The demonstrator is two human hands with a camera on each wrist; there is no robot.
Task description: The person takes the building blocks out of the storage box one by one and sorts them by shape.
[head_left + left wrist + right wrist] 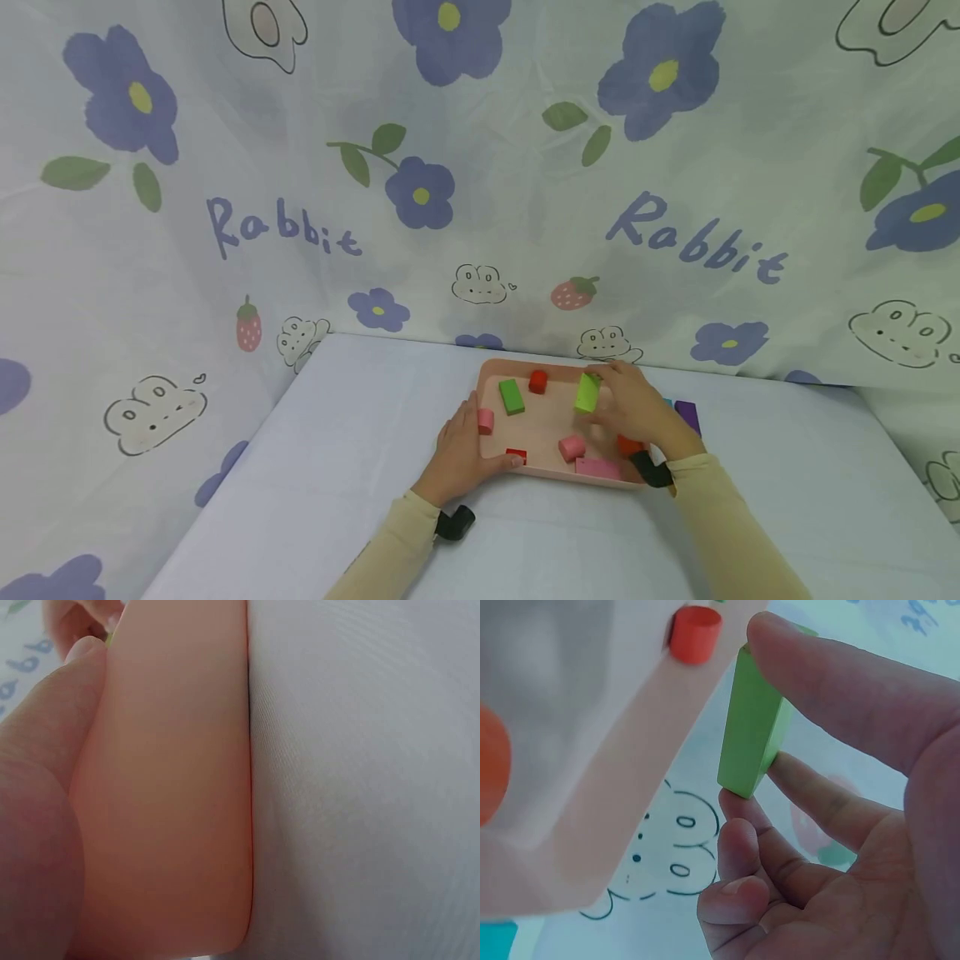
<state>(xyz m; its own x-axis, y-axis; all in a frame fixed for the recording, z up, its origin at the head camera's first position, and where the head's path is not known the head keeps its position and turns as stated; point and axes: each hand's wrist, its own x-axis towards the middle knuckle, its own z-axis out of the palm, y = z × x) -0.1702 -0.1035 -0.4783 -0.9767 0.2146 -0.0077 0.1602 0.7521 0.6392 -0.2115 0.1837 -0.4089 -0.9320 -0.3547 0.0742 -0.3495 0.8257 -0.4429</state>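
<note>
My right hand [633, 404] pinches a light green rectangular block [587, 393] over the right half of a pink tray [540, 421]. In the right wrist view the thumb is at the block's [751, 724] upper end, with fingertips at its lower end and side. My left hand [463, 450] rests against the tray's near left corner, straight fingers along the left side and thumb along the front rim. In the left wrist view, that thumb [56, 705] lies along the top of the tray wall [180, 780].
In the tray lie a green block [512, 397], red cylinder [537, 382], pink cylinders [572, 448], a pink block [597, 468], a red piece [516, 456] and an orange-red piece [630, 447]. Right of it, a purple block [687, 417] and a blue piece sit on the white table [300, 492].
</note>
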